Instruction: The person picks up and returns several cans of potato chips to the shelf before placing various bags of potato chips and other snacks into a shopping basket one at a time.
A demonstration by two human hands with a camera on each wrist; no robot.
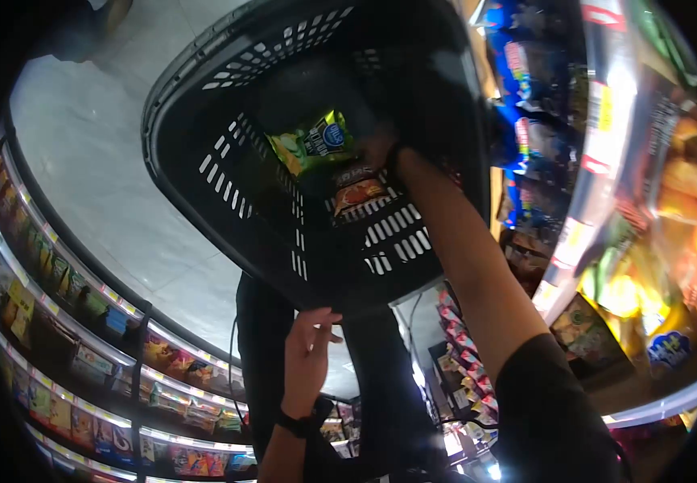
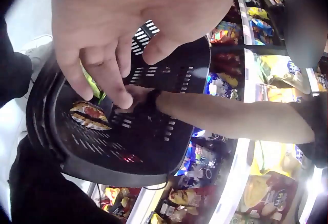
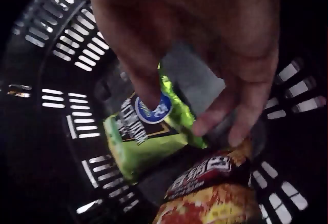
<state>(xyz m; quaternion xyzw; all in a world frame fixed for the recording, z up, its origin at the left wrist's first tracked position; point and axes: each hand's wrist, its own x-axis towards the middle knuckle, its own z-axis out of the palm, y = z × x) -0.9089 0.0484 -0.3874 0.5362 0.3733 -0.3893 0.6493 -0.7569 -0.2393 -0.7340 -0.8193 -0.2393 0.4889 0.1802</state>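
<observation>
A large black plastic basket (image 1: 195, 189) with slotted walls fills the middle of the head view. Inside it lie a green snack bag (image 3: 148, 137) with a blue round logo and an orange-and-dark snack bag (image 3: 210, 188). My right hand (image 1: 381, 150) reaches deep into the basket; in the right wrist view its thumb lies over the green bag's logo while the other fingertips meet that bag's edge, pinching it. The orange bag sits just below those fingers. Near the basket's close rim, my left hand (image 1: 310, 346) is held with loosely bent fingers, holding nothing.
Shelves of packaged snacks (image 1: 195, 370) curve along the left. On the right, close to my right arm, stands a lit shelf (image 1: 598, 153) with price tags, blue packets (image 1: 517, 137) and yellow bags. Pale tiled floor (image 1: 123, 169) shows left of the basket.
</observation>
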